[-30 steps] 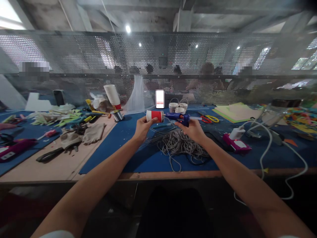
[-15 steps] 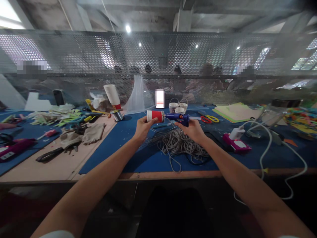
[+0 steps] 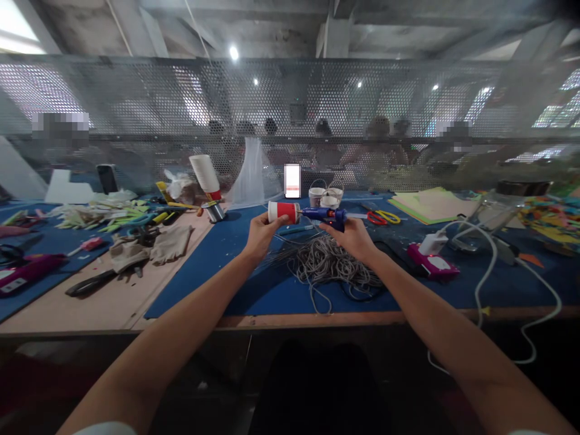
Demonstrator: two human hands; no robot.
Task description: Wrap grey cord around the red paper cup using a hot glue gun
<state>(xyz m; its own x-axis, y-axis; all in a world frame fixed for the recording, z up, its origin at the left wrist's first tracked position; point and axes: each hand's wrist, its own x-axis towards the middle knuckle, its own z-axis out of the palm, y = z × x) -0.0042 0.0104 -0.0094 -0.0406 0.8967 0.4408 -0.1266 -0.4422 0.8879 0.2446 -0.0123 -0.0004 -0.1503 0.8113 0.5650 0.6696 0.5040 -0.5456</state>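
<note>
My left hand [image 3: 263, 232] is closed around a red and white paper cup [image 3: 284, 212], which lies on its side in the air with one end toward the right. In my right hand [image 3: 356, 237] is a blue glue gun [image 3: 324, 213], a clear glue stick [image 3: 357, 215] jutting from its rear. The gun's nozzle points left and meets the cup's right end, or comes very close to it; I cannot tell which. Beneath both hands a tangled heap of grey cord [image 3: 333, 263] lies on the blue mat [image 3: 203, 278].
Behind stand small white buckets [image 3: 332, 197] with handles and a bright phone screen [image 3: 292, 180]. Red and yellow scissors [image 3: 384, 217] lie to the right, near a purple power strip [image 3: 432, 264]. Stacked paper cups [image 3: 205, 172] lean at left, beyond gloves [image 3: 171, 243]. A perforated screen [image 3: 158, 121] closes the back.
Almost nothing differs. Both hands keep the cup and the glue gun in nearly the same place, with the nozzle at the cup's right end.
</note>
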